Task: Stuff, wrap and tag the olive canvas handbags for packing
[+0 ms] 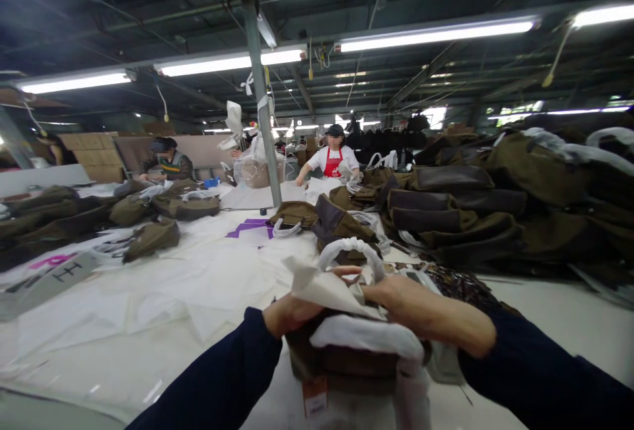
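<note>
A dark olive-brown bag [347, 360] stands on the table in front of me, with white-wrapped handles [369, 334] and an orange-and-white tag [316, 397] hanging from its near side. Over its top opening is a crumpled sheet of white paper [317, 288]. My left hand [292, 311] is at the left of the opening, closed on the paper, which covers much of it; some fingertips show beyond the sheet. Reaching in from the right, my right hand [396, 296] has its fingers closed on the paper's right end, between the two handles. The bag's inside is hidden.
Large piles of similar bags lie at the right [456, 199] and left [54, 218]. White sheets [163, 285] cover the table, with purple pieces [252, 228] farther back. A metal post [265, 113] rises ahead. Two co-workers, one in a red apron [333, 164], are across the table.
</note>
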`<state>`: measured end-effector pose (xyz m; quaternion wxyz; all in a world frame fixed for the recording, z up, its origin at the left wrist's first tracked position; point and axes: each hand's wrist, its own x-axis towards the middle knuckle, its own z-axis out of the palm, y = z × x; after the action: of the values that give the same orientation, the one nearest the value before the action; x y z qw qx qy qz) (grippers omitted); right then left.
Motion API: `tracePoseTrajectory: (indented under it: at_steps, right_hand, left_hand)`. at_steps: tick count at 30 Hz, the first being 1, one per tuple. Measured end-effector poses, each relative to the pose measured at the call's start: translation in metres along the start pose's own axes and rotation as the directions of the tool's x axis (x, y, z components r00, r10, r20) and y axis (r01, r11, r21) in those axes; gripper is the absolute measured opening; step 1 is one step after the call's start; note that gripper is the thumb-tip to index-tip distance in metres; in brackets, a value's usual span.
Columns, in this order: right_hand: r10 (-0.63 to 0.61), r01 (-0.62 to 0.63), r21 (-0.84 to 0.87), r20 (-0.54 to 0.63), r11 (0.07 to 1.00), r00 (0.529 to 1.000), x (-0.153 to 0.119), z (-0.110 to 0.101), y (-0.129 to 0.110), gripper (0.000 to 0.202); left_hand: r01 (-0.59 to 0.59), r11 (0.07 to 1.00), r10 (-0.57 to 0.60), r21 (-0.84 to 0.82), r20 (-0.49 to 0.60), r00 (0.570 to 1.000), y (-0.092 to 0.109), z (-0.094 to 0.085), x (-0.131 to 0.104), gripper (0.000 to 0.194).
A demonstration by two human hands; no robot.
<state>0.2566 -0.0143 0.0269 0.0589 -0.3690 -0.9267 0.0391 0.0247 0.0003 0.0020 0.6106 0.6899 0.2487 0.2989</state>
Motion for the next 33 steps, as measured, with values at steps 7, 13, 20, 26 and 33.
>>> tracePoseTrajectory:
  at_steps: [7,13,20,26,33]
  right_hand:
    - [-0.056,0.063,-0.060,0.115,0.996,0.992,0.040,0.047,0.010,0.019]
    - [-0.027,0.023,0.070,0.056,0.997,0.998,0.030,0.031,0.010,0.019]
    - [0.306,-0.189,0.343,-0.327,0.920,0.894,-0.063,0.003,0.030,0.042]
    - [0.648,-0.417,0.671,-0.126,0.613,0.751,-0.099,0.067,0.038,0.027]
    - [0.656,-0.141,0.968,-0.030,0.206,0.754,-0.085,0.079,0.034,0.027]
  left_hand:
    - [0.044,0.988,-0.012,0.151,-0.206,0.978,0.007,-0.009,-0.015,0.037]
    - [-0.112,0.740,0.155,0.663,-0.006,0.988,0.005,0.007,-0.009,0.016]
    - [-0.064,0.606,0.030,0.793,0.057,0.998,0.001,0.007,0.002,0.019]
    - [-0.289,0.508,0.076,0.811,0.292,0.953,0.027,0.029,0.024,0.071]
    - [-0.402,0.463,0.065,0.790,0.422,0.904,0.007,0.042,0.030,0.048]
